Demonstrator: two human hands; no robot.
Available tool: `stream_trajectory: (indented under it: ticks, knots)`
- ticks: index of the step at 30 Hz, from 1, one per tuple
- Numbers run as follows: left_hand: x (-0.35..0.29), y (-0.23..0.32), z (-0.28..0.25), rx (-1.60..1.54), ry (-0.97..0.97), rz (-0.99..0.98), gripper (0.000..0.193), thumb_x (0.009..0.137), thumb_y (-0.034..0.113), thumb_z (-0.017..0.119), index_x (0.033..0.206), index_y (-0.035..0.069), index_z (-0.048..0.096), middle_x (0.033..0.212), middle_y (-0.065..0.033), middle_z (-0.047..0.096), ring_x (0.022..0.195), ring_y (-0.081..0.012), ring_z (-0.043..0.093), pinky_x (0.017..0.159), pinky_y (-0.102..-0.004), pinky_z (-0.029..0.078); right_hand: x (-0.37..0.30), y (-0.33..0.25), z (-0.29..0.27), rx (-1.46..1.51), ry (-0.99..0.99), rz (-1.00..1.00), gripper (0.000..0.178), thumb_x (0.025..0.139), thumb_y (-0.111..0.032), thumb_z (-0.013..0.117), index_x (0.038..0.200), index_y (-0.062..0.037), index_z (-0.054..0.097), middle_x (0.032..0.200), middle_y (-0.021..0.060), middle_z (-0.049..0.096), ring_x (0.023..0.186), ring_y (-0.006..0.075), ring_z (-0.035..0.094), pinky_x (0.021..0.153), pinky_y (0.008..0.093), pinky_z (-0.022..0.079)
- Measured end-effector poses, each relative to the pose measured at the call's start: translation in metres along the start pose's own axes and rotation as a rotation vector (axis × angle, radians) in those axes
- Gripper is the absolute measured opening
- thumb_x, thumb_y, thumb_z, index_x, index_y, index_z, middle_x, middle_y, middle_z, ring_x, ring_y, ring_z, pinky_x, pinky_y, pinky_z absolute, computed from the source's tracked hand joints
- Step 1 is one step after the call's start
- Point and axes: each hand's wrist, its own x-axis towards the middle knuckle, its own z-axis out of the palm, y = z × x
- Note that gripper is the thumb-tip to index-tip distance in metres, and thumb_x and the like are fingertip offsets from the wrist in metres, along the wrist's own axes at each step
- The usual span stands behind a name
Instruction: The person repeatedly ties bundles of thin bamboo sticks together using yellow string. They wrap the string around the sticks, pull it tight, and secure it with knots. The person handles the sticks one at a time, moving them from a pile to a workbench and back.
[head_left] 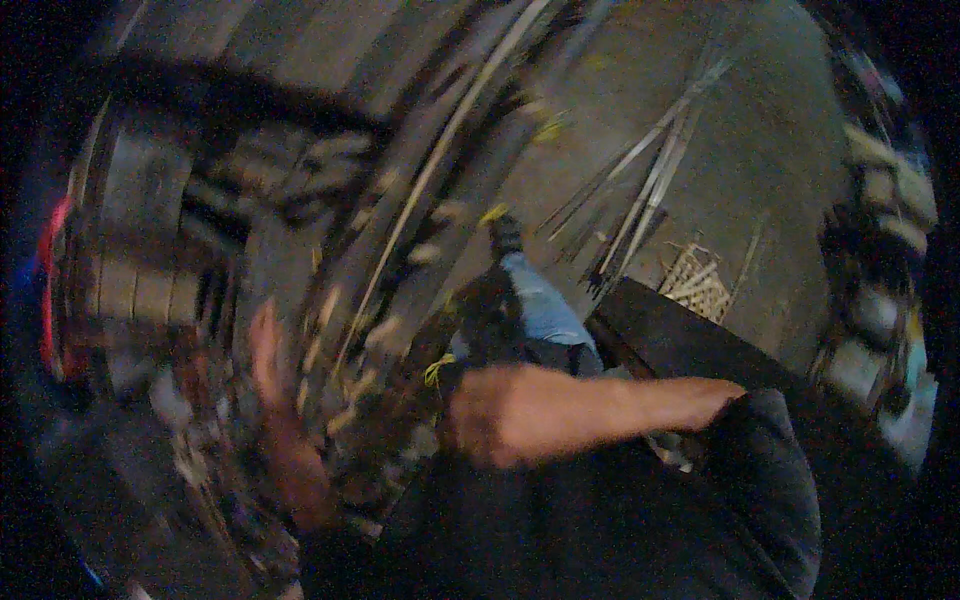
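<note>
Motion blurs much of the head view. My left hand [268, 365] is raised at the left of the picture, fingers stretched out, beside a cluttered bench of dark metal parts. Nothing shows in it. In front of my body my right hand [482, 415] is bent inward and looks closed, its fingers turned away. Small bright yellow strands [434, 371] stick out just above its knuckles; I cannot tell whether the hand holds them. Beyond it a leg in blue jeans [545, 300] and a dark shoe [505, 235] show on the floor.
Long thin rods [430, 165] run diagonally past the bench. More pale rods [645, 170] lie on the grey floor, close to a light lattice-like crate [695, 283]. A dark flat-topped box or board [690, 325] stands to my right. Blurred clutter [880, 300] lines the right edge.
</note>
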Motion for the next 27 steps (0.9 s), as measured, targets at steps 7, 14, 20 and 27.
stream_trajectory:
  ticks: [7, 14, 20, 27]
  knots:
    - [0.021, 0.140, 0.048, -0.109, -0.074, -0.039, 0.038, 0.095, 0.028, 0.055, 0.122, 0.001, 0.056, 0.110, -0.0054, 0.060, 0.099, -0.0179, 0.056, 0.090, -0.0302, 0.042, -0.060, 0.007, -0.043, -0.193, 0.640, 0.110, 0.026, 0.077, -0.016, 0.056, 0.102, -0.0085, 0.060, 0.090, 0.0110, 0.057, 0.089, 0.0332, 0.055, 0.071, 0.0426, 0.048]
    - [0.047, 0.442, 0.161, -0.107, -0.179, 0.367, 0.036, 0.096, 0.027, 0.052, 0.123, 0.003, 0.055, 0.120, -0.0090, 0.058, 0.110, -0.0192, 0.053, 0.096, -0.0329, 0.040, -0.205, 0.135, -0.076, 0.032, 0.825, 0.603, 0.046, 0.080, -0.010, 0.066, 0.123, -0.0028, 0.051, 0.122, 0.0159, 0.055, 0.112, 0.0312, 0.053, 0.097, 0.0399, 0.042]
    - [0.056, 0.652, 0.328, 0.076, -0.077, 0.809, 0.031, 0.091, 0.014, 0.052, 0.119, 0.001, 0.057, 0.120, -0.0114, 0.058, 0.115, -0.0211, 0.051, 0.101, -0.0334, 0.036, -0.393, 0.367, -0.121, 0.057, 1.453, 1.184, 0.018, 0.084, -0.013, 0.061, 0.097, -0.0009, 0.066, 0.084, 0.0095, 0.067, 0.082, 0.0202, 0.065, 0.076, 0.0314, 0.050]
    - [0.132, 0.718, 0.637, 0.496, -0.078, 1.114, 0.024, 0.095, 0.021, 0.049, 0.104, 0.002, 0.059, 0.109, -0.0113, 0.062, 0.105, -0.0229, 0.056, 0.096, -0.0382, 0.042, -0.651, 0.735, 0.048, 0.123, 1.335, 2.077, 0.027, 0.079, -0.030, 0.063, 0.076, -0.0041, 0.069, 0.068, 0.0170, 0.065, 0.067, 0.0284, 0.067, 0.060, 0.0379, 0.050]
